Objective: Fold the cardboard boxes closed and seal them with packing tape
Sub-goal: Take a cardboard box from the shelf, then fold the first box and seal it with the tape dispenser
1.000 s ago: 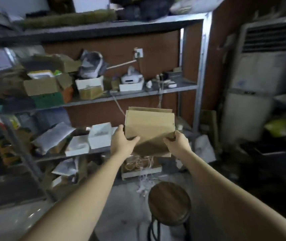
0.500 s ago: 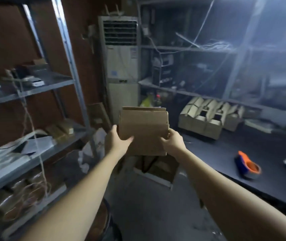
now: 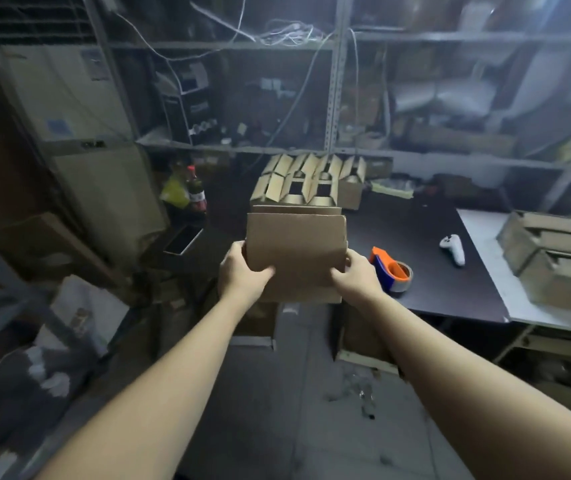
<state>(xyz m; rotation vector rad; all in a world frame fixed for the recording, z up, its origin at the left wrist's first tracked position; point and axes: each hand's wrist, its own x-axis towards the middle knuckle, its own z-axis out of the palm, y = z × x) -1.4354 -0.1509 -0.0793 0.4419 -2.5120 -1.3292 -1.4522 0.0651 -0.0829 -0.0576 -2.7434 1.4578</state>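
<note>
I hold a flattened brown cardboard box (image 3: 296, 251) upright in front of me, above the floor near the dark table's front edge. My left hand (image 3: 240, 271) grips its lower left edge, thumb across the front. Its lower right edge is gripped by my right hand (image 3: 357, 275). An orange and blue tape dispenser (image 3: 392, 269) lies on the dark table (image 3: 433, 237) just right of my right hand. Several open cardboard boxes (image 3: 306, 181) with raised flaps stand at the table's back.
A white controller (image 3: 454, 248) lies on the table to the right. More cardboard boxes (image 3: 554, 254) sit on a white surface at far right. Metal shelving (image 3: 332, 98) lines the back wall. A tall air conditioner (image 3: 79, 133) and a bottle (image 3: 195, 190) stand at left.
I have turned to the right, away from the cluttered shelf and stool, and now face the dark table. The flat box has stayed in both hands.
</note>
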